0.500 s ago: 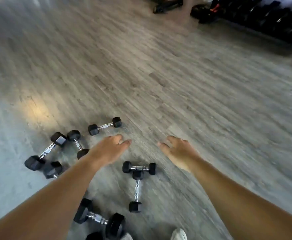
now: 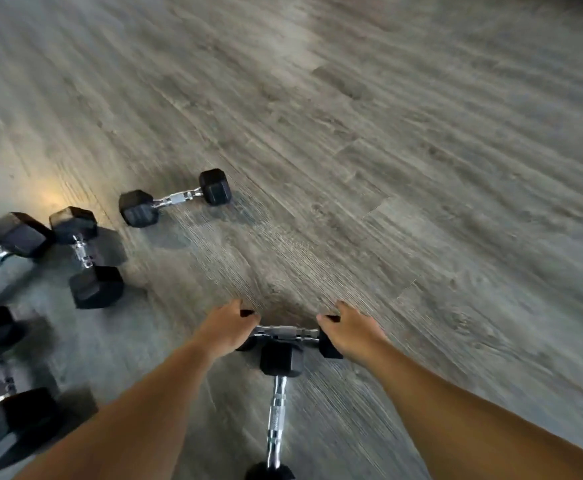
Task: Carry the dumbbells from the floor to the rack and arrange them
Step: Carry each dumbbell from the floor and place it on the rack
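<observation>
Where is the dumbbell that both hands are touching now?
In the head view, that dumbbell lies crosswise on the floor, low and centre, between the left hand and right hand, against the head of another dumbbell pointing toward the person.

Left hand [image 2: 226, 329] and right hand [image 2: 352, 332] curl over the two black heads of a small dumbbell [image 2: 285, 331] on grey plank floor [image 2: 421, 150]. Second dumbbell [image 2: 276, 410] touches it nearside; more lie left.

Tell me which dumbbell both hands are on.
The crosswise dumbbell at centre bottom: left hand and right hand each cover one head; the other dumbbells lie untouched.
</observation>
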The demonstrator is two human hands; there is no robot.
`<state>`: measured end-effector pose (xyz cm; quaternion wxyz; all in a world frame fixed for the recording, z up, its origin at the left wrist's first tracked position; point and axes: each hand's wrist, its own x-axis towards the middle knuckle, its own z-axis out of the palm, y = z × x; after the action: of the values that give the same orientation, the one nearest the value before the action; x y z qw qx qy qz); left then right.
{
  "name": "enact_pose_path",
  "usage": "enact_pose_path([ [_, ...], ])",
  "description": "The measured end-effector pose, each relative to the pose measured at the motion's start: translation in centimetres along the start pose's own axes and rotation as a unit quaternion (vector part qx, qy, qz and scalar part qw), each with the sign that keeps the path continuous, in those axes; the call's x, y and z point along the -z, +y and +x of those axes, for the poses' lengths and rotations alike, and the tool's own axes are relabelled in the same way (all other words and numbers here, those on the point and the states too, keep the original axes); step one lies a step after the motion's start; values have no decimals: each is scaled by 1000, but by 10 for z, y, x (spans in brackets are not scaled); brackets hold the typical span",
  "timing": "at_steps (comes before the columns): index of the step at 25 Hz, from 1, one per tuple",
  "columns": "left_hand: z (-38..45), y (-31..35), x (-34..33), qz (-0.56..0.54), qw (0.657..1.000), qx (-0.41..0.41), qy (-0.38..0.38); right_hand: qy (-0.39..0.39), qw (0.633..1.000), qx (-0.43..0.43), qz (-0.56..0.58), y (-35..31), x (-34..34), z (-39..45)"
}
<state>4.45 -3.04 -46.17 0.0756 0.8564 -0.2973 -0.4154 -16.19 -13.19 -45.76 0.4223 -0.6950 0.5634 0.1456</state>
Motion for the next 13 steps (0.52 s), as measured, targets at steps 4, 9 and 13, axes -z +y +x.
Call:
enact_pose_path([
  [4,34,-23,-37,-49,998,23,22,-5,1000,11,-25,17,-36,40],
  [9,36,-20,-38,-85,994,-1,62,20,999,3,-35,17,-39,47],
  [13,30,-15,-34,-91,992,-18,89,23,1000,2,5,15,-39,52],
])
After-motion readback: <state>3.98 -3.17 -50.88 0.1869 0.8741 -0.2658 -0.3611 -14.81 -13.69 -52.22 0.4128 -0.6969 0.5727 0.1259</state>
